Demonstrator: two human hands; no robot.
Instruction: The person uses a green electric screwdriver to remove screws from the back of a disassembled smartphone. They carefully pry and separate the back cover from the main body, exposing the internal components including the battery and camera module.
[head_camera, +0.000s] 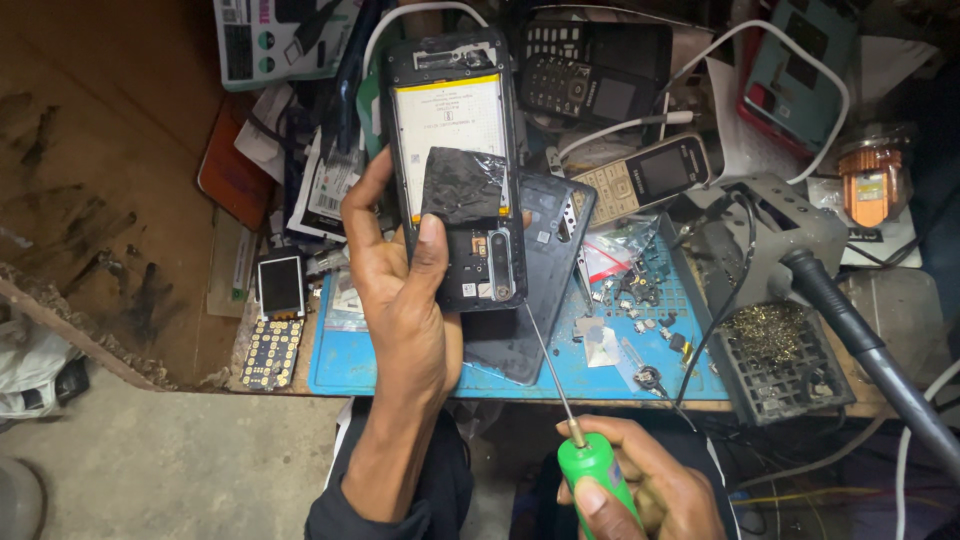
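Observation:
My left hand (400, 290) grips an opened smartphone (455, 110) with its back removed. A white battery with a yellow stripe shows, and a black piece of tape or film (465, 185) lies across it, my thumb pressing at its lower edge. My right hand (640, 480) holds a screwdriver by its green handle (590, 470). Its thin metal shaft (545, 365) points up toward the phone's lower right corner. Beneath the phone lies a dark back cover (545, 260) on a blue work mat (400, 365).
Small screws and parts (635, 295) are scattered on the mat. Two keypad phones (595, 75) (645, 175) lie behind, among white cables. A small screen with a keypad board (278, 315) sits at the left. A soldering iron stand with brass wool (775, 345) stands at the right.

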